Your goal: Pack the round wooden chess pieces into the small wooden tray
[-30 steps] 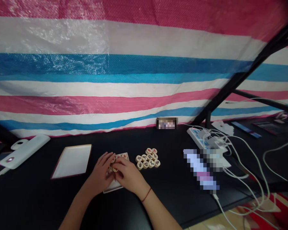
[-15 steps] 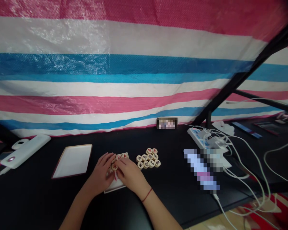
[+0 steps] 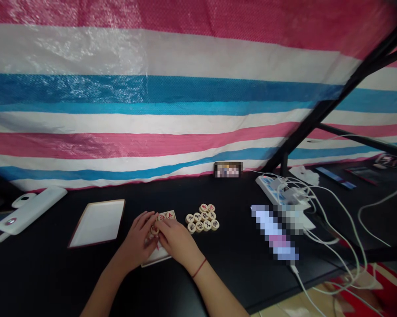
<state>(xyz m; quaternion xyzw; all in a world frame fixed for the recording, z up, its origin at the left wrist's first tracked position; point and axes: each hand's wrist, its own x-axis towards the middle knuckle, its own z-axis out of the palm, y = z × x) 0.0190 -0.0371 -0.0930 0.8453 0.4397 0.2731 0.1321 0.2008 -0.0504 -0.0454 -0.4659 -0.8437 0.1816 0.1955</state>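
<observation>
A shallow white box (image 3: pixel 157 256) lies on the black table with round Chinese chess pieces (image 3: pixel 154 230) marked in red at its far end. My left hand (image 3: pixel 137 240) reaches over the box's left side, its fingers curled round pieces there. From the right, my right hand (image 3: pixel 176 237) bends its fingers and thumb against the same pieces; its fingertips are partly hidden. To the right of the box stands a tight group of black-marked pieces (image 3: pixel 200 226), with two red-marked pieces (image 3: pixel 207 207) at its far side.
At left lies a box lid (image 3: pixel 97 223), inside up, and beyond it a white power bank (image 3: pixel 33 210) with a cable. A blurred phone (image 3: pixel 274 233), a power strip (image 3: pixel 271 187) and tangled white cables (image 3: pixel 343 242) lie at right. A striped sheet (image 3: pixel 152 110) hangs behind the table.
The view has shifted slightly, so everything sits a little further left. Both hands stay on the pieces in the box, with hardly any movement.
</observation>
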